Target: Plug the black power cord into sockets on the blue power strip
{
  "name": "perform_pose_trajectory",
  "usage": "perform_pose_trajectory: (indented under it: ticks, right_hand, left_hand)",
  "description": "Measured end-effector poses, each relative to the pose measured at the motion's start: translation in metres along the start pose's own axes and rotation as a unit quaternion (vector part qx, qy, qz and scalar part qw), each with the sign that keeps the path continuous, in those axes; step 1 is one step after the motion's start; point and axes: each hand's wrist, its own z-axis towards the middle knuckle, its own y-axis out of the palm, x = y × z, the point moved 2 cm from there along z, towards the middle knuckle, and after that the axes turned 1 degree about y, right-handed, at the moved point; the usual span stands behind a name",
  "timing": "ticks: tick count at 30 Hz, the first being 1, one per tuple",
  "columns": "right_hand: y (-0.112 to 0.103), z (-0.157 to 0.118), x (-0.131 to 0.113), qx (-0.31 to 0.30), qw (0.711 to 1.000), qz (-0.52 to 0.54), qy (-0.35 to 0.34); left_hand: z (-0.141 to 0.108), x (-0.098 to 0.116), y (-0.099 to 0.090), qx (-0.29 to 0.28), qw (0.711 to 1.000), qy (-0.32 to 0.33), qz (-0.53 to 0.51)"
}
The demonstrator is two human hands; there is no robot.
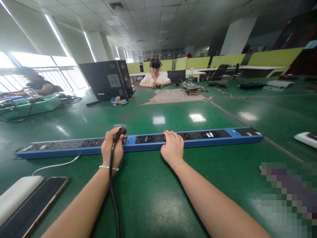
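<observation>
A long blue power strip (pixel 146 147) with black and blue socket faces lies crosswise on the green tabletop. My left hand (pixel 111 145) is closed around a black power plug (pixel 120 134), just over the strip left of its middle. From the plug a thick black cord (pixel 114 198) hangs down past my wrist toward the bottom of the view. The plug's front is turned away, and I cannot tell whether it touches a socket. To the right of the middle, my right hand (pixel 172 148) grips the strip, its fingers bent over the top.
At the lower left lie a phone (pixel 37 205) and a white power bank (pixel 21 191) near a white cable (pixel 56 164). A black computer case (pixel 106 79), gloves (pixel 119 101) and a green basket (pixel 37 107) stand farther back. One person (pixel 155 77) sits opposite, another (pixel 37 82) at left.
</observation>
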Motion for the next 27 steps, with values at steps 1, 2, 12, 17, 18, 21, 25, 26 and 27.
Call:
perform_pose_trajectory:
  ticks: [1,2,12,17,18,21,25,26,27]
  right_hand:
    - [0.000,0.000,0.000,0.001,1.000,0.002,0.000]
    - [0.000,0.000,0.000,0.001,1.000,0.004,0.000]
    - [0.003,-0.001,0.003,0.025,0.999,0.025,-0.018]
    - [0.006,-0.001,0.004,0.026,0.999,0.026,-0.019]
    - [0.006,-0.001,0.004,0.026,0.999,0.027,-0.019]
    - [0.006,-0.001,0.003,0.027,0.999,0.032,-0.018]
    - [0.006,0.000,0.003,0.029,0.999,0.036,-0.015]
    - [0.006,0.000,0.003,0.031,0.999,0.037,-0.015]
    - [0.006,0.000,0.003,0.031,0.999,0.038,-0.015]
  left_hand:
    - [0.000,0.005,-0.001,0.006,1.000,-0.007,-0.006]
    - [-0.001,0.011,0.001,-0.011,1.000,-0.005,-0.012]
    - [-0.011,0.075,0.060,-0.243,0.970,-0.006,-0.018]
    - [-0.010,0.074,0.070,-0.260,0.965,-0.003,0.011]
    - [-0.010,0.073,0.070,-0.258,0.966,-0.004,0.014]
    - [-0.012,0.073,0.069,-0.253,0.967,-0.002,0.022]
    - [-0.017,0.077,0.071,-0.250,0.967,0.025,0.027]
    - [-0.018,0.079,0.072,-0.250,0.967,0.034,0.029]
    - [-0.019,0.080,0.072,-0.249,0.967,0.045,0.033]
